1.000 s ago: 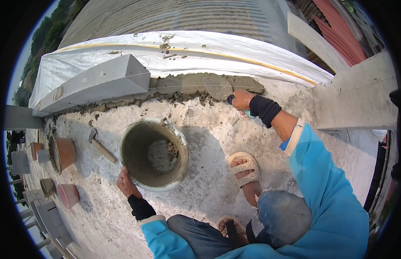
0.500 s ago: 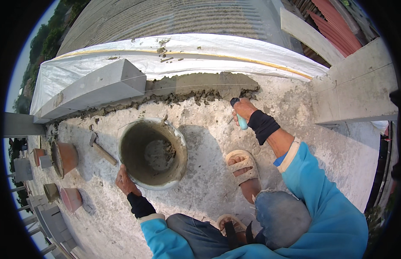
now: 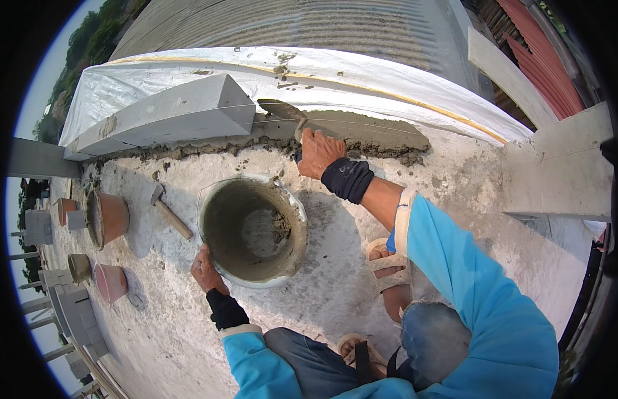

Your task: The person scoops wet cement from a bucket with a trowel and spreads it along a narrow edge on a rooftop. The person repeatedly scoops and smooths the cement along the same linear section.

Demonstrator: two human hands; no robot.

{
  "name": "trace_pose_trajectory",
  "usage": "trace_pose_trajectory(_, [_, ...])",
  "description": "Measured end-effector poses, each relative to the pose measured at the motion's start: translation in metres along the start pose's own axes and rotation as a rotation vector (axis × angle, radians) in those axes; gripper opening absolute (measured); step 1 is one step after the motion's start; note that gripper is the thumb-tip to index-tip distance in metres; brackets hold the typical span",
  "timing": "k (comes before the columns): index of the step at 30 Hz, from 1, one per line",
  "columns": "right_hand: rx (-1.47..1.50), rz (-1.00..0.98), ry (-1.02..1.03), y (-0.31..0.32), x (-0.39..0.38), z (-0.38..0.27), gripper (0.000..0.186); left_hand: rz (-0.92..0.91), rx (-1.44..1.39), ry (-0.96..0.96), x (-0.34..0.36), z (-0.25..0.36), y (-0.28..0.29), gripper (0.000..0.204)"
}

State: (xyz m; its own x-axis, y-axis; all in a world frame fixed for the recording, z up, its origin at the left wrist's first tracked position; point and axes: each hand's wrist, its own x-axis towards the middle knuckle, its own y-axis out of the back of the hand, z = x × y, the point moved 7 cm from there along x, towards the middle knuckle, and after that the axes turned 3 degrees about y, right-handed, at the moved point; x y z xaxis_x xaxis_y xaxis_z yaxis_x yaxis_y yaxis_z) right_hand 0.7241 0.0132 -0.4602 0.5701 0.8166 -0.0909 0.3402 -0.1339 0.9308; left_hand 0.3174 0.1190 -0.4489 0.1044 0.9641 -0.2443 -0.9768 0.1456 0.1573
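Noted at the far left two terracotta pots (image 3: pixel 108 218) tipped on their sides, and just right of them a hammer (image 3: pixel 169 211) lying flat on the concrete slab (image 3: pixel 488 219), neither touched. Found the left hand (image 3: pixel 208 271) next, fingers curled tight on the near-left rim of the bucket (image 3: pixel 222 233), steadying it. Saw only a small heap of wet mortar (image 3: pixel 272 229) at the bottom of that bucket. Further off, found a grey concrete block (image 3: pixel 169 113) set along the far edge, against the white tarp (image 3: pixel 388 83). Just right of the block's end, caught the right hand (image 3: pixel 319 153) closed around the handle of the trowel (image 3: pixel 281 108). Could make out little of the handle itself, hidden under the fist. Found the blade pointing left, lying low on the left end of the mortar bed (image 3: pixel 369 130), close to the block's end face. Traced that bed rightward along the far edge as a flattened strip, ragged and crumbly on its near side. Judged the spreading best done with the blade nearly flat, in long even strokes, pressing enough to close gaps. Judged it wise to hold the thickness even from the block's end to the bed's right tip, and to trim the ragged near edge so that no lumps stay on the slab. Advised a firm left-hand hold on the bucket, within easy reach. At the near right, noticed a sandalled foot (image 3: pixel 388 263) planted close to the bucket.
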Motion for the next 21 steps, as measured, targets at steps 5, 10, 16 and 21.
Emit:
trace_pose_trajectory(5, [-0.214,0.229,0.118,0.012,0.013,0.008,0.033,0.027,-0.003,0.006,0.005,-0.003,0.003,0.032])
trace_pose_trajectory(10, [-0.463,0.087,0.109,0.004,0.015,0.038,0.032,0.029,-0.033,0.033,0.002,0.002,-0.005,0.030])
trace_pose_trajectory(16, [-0.586,0.174,0.046,0.041,-0.071,0.132,0.023,0.007,-0.043,0.005,-0.003,0.012,-0.012,0.032])
trace_pose_trajectory(21, [-0.724,0.111,-0.157,0.074,-0.144,0.218,0.023,-0.002,0.016,-0.025,-0.002,0.018,-0.016,0.034])
